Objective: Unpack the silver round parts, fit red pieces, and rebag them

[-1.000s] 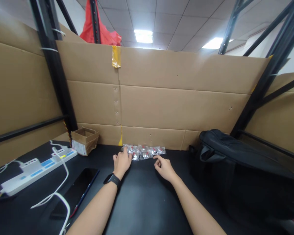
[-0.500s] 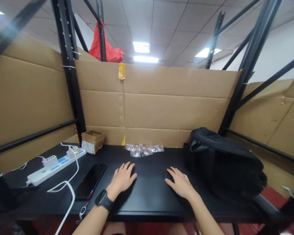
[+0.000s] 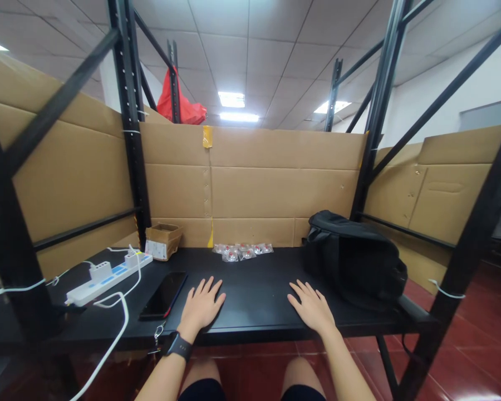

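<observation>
Palm down on the black table (image 3: 254,289), my left hand (image 3: 202,305) lies open with its fingers spread, a dark watch (image 3: 178,346) on its wrist. Beside it to the left is a black phone (image 3: 163,295) with a key ring strap (image 3: 158,332) hanging off its near end. My right hand (image 3: 313,306) rests flat near the table's front edge, fingers apart, holding nothing. The black bag (image 3: 354,262) stands just to its right. Beyond both hands, against the back panel, lie several small clear packets (image 3: 246,253) with red and silvery bits inside.
A white power strip (image 3: 108,278) with plugs and a white cable (image 3: 123,323) sits at the left. Behind it stands a small open cardboard box (image 3: 163,241). Cardboard panels (image 3: 259,184) and black rack posts (image 3: 129,122) enclose the table.
The camera view has pulled back and shifted, showing more floor and my knees. Both hands stay flat on the table, the right one slightly farther from the left. The objects have not moved.
</observation>
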Tool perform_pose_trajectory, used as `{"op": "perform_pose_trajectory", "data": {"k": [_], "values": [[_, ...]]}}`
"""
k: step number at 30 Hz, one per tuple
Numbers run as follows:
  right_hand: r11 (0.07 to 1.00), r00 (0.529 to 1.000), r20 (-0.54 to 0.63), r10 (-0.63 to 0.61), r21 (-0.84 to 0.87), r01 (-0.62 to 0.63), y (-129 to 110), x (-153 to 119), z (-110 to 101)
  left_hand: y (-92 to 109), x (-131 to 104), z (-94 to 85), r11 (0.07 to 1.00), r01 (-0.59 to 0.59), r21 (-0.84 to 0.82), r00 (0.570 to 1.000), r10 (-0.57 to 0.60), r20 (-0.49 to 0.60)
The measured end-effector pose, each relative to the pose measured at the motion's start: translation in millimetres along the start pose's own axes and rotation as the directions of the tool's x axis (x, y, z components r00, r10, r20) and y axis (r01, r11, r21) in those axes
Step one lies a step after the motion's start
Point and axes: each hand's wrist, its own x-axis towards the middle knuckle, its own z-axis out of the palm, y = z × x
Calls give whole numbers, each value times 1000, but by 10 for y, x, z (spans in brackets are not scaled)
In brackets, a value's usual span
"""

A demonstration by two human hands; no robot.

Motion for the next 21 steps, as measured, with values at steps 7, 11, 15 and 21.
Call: {"op": "perform_pose_trajectory", "data": {"k": [7,11,15,21], "values": [[1000,998,-58,-7,-11,6,-3,-56,31,-7,2,18,1000,4,0,1000,-4,-13],[1000,998,-66,0,-9,-1,-5,-47,35,-14,20,49,1000,-9,7,1000,9,-24],[1000,997,-75,-5,0,5,10,-36,74,11,190,60,999,-32,13,999,31,36],[1000,994,-112,-13,17,15,33,-36,115,234,890,-43,988,-69,139,986,89,-143]]}}
